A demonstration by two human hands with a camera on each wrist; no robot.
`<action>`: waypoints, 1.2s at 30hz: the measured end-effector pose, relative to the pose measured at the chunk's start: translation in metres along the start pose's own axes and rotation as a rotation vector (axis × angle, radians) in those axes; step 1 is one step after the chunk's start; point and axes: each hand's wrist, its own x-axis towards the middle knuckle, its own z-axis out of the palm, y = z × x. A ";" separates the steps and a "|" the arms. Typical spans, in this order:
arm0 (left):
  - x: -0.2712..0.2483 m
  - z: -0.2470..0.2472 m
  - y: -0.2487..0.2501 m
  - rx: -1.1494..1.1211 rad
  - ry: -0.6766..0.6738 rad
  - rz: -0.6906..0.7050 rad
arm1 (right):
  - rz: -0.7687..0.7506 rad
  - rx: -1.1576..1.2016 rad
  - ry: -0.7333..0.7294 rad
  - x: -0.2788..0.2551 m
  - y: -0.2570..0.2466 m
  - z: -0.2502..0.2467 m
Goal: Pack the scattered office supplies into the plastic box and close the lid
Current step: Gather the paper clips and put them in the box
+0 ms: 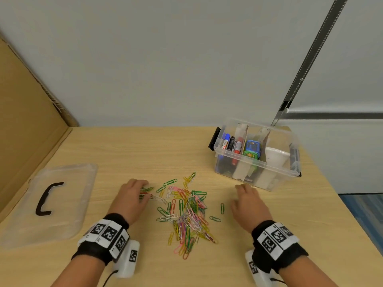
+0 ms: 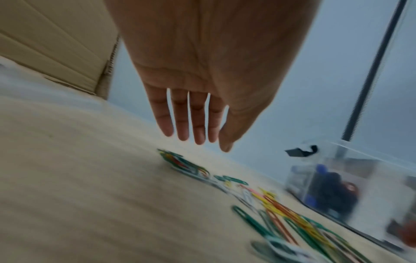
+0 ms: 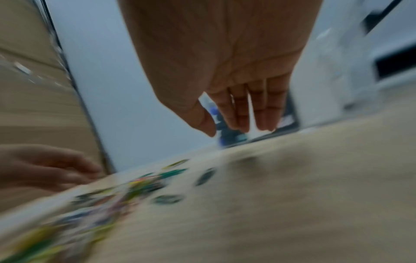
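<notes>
A heap of coloured paper clips (image 1: 187, 208) lies scattered mid-table, also seen blurred as clips (image 2: 270, 201) and clips (image 3: 126, 188). The clear plastic box (image 1: 257, 154) stands at the back right without its lid, holding markers, a blue-green item and a white cup. Its clear lid (image 1: 51, 201) with a black handle lies flat at the left. My left hand (image 1: 134, 193) hovers at the heap's left edge, its fingers (image 2: 193, 124) straight, holding nothing. My right hand (image 1: 246, 199) is to the right of the heap, just before the box, its fingers (image 3: 252, 108) extended, empty.
A cardboard panel (image 1: 27, 112) stands along the table's left side. A grey wall runs behind. The table's right edge (image 1: 331, 191) drops to a blue floor. Bare wood lies in front of the heap.
</notes>
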 end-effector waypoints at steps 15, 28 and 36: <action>0.004 0.021 0.008 0.109 -0.172 -0.036 | 0.023 -0.088 -0.116 0.006 0.008 0.014; 0.004 0.012 0.007 0.096 -0.145 -0.159 | -0.041 0.085 -0.265 0.021 -0.034 0.019; 0.004 0.025 0.032 -0.018 -0.202 -0.018 | -0.230 0.084 -0.338 0.029 -0.074 0.022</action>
